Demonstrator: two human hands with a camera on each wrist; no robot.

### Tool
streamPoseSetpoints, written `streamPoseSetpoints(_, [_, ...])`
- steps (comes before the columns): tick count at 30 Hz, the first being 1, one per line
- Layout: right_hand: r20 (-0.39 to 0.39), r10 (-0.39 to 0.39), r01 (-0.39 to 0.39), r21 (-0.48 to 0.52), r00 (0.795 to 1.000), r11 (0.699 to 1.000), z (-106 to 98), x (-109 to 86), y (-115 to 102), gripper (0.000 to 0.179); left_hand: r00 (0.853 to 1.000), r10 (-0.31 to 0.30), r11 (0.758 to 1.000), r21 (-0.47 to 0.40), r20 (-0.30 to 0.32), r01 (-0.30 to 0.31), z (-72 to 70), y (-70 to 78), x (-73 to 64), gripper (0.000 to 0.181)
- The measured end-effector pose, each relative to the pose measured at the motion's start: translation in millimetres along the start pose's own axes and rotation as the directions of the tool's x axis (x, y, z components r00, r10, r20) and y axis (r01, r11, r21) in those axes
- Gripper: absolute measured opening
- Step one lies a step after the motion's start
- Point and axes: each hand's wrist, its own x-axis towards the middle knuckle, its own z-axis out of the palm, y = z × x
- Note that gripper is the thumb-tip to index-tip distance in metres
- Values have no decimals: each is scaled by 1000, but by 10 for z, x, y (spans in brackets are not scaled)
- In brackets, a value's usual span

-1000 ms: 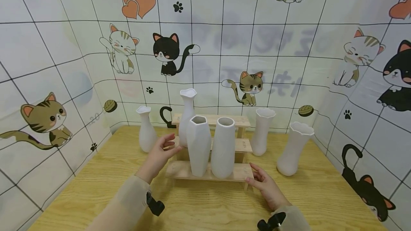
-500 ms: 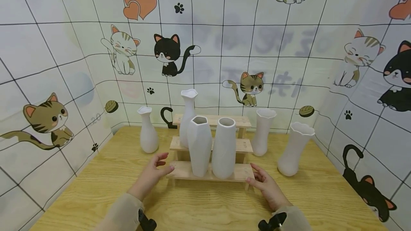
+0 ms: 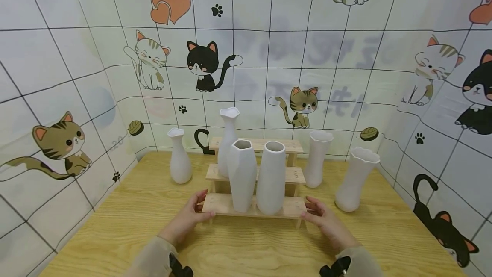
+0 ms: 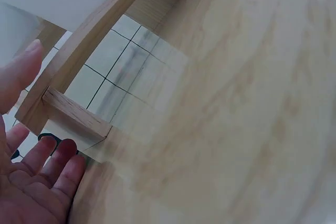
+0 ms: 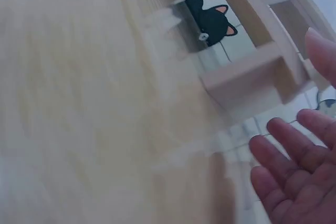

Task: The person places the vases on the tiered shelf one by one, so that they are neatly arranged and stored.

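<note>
A three-step wooden display stand (image 3: 223, 206) stands on the table, its bottom step facing me. Two white vases share that step: a faceted vase (image 3: 243, 178) and a smooth, rounded vase (image 3: 271, 181). Behind them, a tall narrow-necked vase (image 3: 228, 140) is on the left of the middle step. My left hand (image 3: 188, 219) is at the stand's left end, thumb along the front corner; the left wrist view shows relaxed fingers (image 4: 65, 174) beside the leg. At the right end is my right hand (image 3: 328, 223), with its fingers (image 5: 286, 166) extended beside the board in the right wrist view.
Left of the stand, a white bottle-shaped vase (image 3: 180, 161) stands on the wooden table (image 3: 246, 247). To the right are a wavy-rimmed vase (image 3: 317, 161) and a wider fluted vase (image 3: 354, 183). A cat-printed tiled backdrop (image 3: 250, 46) encloses the table.
My left hand has come down and away from the tall vase to the left end of the bottom step. The right hand stays at the right end. The vases keep their places.
</note>
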Motion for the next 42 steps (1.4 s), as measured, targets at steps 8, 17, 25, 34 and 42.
streamPoseSetpoints(8, [-92,-14,5,-100,996,995,-355,-123,-218,70,1000,0,1000,-24,-18,-1,9,-50,1,86])
streamPoseSetpoints(17, [-509,16,-26,-13,861,1000,-706,-206,-315,65,1000,-1,1000,-26,-28,0,9,-57,-24,81])
streamPoseSetpoints(25, [-690,-23,2,-31,723,1000,-773,-24,-267,85,999,-6,1000,-16,-39,5,16,-74,-37,80])
streamPoseSetpoints(34, [-628,13,42,74,778,996,-793,142,-220,88,999,0,1000,-3,-35,0,7,-109,-35,80])
streamPoseSetpoints(42, [-627,16,11,39,778,999,-790,139,-178,86,999,5,1000,-8,-34,-5,5,-115,-27,79])
